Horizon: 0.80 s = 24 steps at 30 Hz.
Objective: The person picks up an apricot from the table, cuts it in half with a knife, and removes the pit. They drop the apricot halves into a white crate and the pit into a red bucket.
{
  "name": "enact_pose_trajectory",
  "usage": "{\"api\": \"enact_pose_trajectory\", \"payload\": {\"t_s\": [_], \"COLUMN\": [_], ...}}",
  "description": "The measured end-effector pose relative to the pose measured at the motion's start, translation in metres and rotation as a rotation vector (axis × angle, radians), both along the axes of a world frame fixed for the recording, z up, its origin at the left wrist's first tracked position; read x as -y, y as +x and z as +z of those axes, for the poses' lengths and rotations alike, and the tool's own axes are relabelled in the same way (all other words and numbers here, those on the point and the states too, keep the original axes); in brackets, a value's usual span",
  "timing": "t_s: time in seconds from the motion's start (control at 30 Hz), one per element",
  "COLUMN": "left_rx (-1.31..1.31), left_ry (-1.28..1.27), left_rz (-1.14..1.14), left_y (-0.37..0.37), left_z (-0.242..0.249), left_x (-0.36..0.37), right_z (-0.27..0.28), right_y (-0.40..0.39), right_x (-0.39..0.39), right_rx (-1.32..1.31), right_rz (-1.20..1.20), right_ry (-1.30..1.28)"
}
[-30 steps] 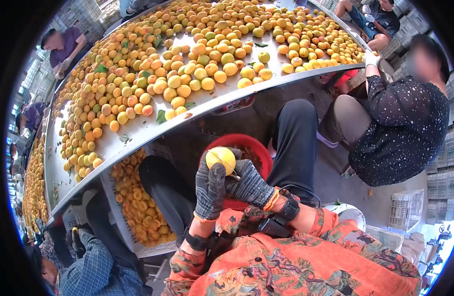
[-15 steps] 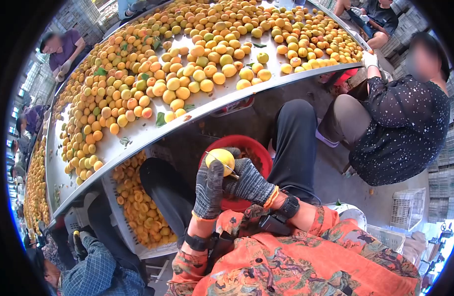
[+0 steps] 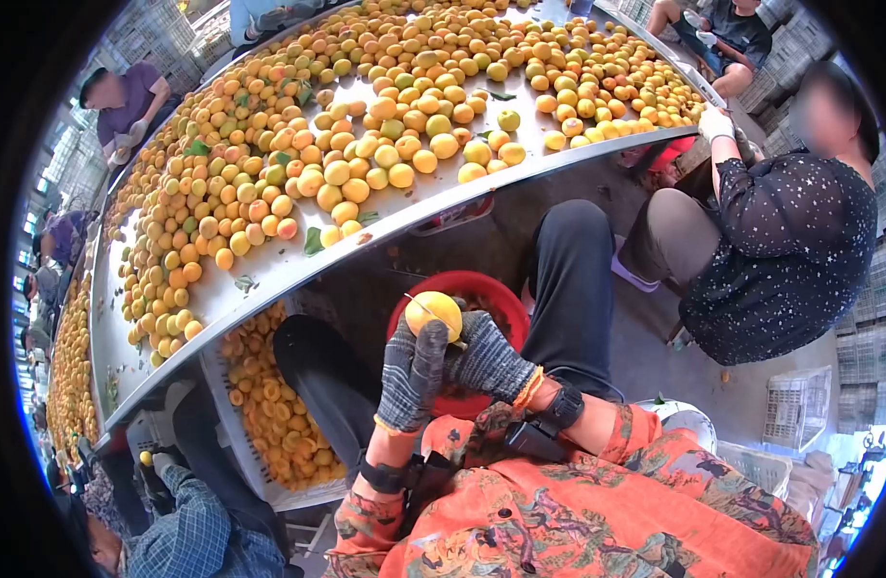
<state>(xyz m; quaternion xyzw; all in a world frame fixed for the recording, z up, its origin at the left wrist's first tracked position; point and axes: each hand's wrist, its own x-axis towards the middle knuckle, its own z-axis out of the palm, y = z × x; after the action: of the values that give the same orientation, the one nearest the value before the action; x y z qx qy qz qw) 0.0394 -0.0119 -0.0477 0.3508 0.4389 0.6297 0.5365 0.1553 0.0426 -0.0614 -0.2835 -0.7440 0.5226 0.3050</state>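
My left hand (image 3: 411,378), in a grey knitted glove, is closed around a yellow apricot (image 3: 433,312) above the red basin (image 3: 503,289). Close against it, my gloved right hand (image 3: 489,358) grips what looks like a small thin-bladed knife, mostly hidden by the fruit and fingers. The thin tip (image 3: 413,299) of the blade shows at the apricot's upper left. Pits or scraps appear to lie inside the basin, though my hands cover part of it.
A metal table (image 3: 404,214) heaped with whole apricots (image 3: 337,173) curves ahead. By my left leg stands a crate of halved apricots (image 3: 287,405). A co-worker in a dotted top (image 3: 780,250) sits at right, another in a checked shirt (image 3: 207,525) at lower left. A white bucket (image 3: 688,416) stands behind my right arm.
The apricot has turned slightly in my hands. The blade lay across its front before; now only a thin tip shows at its upper left. Both hands stay together over the basin.
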Motion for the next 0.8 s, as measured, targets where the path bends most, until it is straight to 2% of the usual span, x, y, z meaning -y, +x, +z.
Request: {"api": "enact_pose_trajectory", "payload": {"t_s": [0.07,0.1,0.13,0.2,0.27,0.33,0.37,0.4,0.5,0.57,0.6,0.67,0.7,0.73,0.8], "left_rx": [-0.287,-0.402,-0.404,-1.502,-1.474,-0.810,-0.403,-0.021,0.025,-0.235,-0.233,-1.156,-1.261,-1.265,-0.446], "left_ry": [-0.085,-0.098,-0.103,0.166,0.205,0.104,0.044,0.022,-0.128,0.002,-0.003,0.109,0.198,0.198,-0.075], "left_rz": [0.113,0.097,0.097,0.193,0.196,0.162,0.145,0.082,0.052,0.216,0.216,0.197,0.185,0.187,0.173], "left_y": [0.007,0.000,-0.009,-0.025,-0.028,-0.022,-0.010,-0.008,0.002,0.008,0.004,-0.016,-0.023,-0.023,-0.018], "left_z": [0.012,0.013,0.013,0.013,0.007,0.001,0.002,0.000,-0.003,0.010,0.013,0.017,0.015,0.012,0.003], "left_x": [0.011,0.011,0.008,-0.001,-0.004,-0.004,-0.003,-0.007,0.001,0.004,0.003,-0.002,-0.004,-0.002,0.006], "right_z": [0.006,-0.002,-0.012,-0.026,-0.033,-0.019,-0.005,-0.003,-0.001,-0.002,-0.003,-0.006,0.013,0.015,0.019], "right_y": [0.003,0.008,0.007,0.004,0.003,0.001,0.000,-0.003,-0.003,0.005,0.006,0.004,0.007,0.009,0.018], "right_x": [0.004,-0.001,-0.005,-0.014,-0.018,-0.013,-0.008,-0.007,-0.005,-0.002,-0.007,-0.021,-0.018,-0.018,-0.018], "right_rx": [-0.074,0.112,0.110,0.371,0.411,0.218,0.052,0.052,-0.022,0.039,0.042,0.511,0.419,0.415,0.364], "right_rz": [-0.001,0.100,0.101,0.222,0.240,0.092,0.023,0.025,-0.054,0.039,0.040,0.310,0.220,0.222,0.263], "right_ry": [-0.051,0.035,0.030,-0.110,-0.065,0.097,0.009,0.008,0.032,-0.064,-0.069,0.159,-0.191,-0.190,-0.089]}}
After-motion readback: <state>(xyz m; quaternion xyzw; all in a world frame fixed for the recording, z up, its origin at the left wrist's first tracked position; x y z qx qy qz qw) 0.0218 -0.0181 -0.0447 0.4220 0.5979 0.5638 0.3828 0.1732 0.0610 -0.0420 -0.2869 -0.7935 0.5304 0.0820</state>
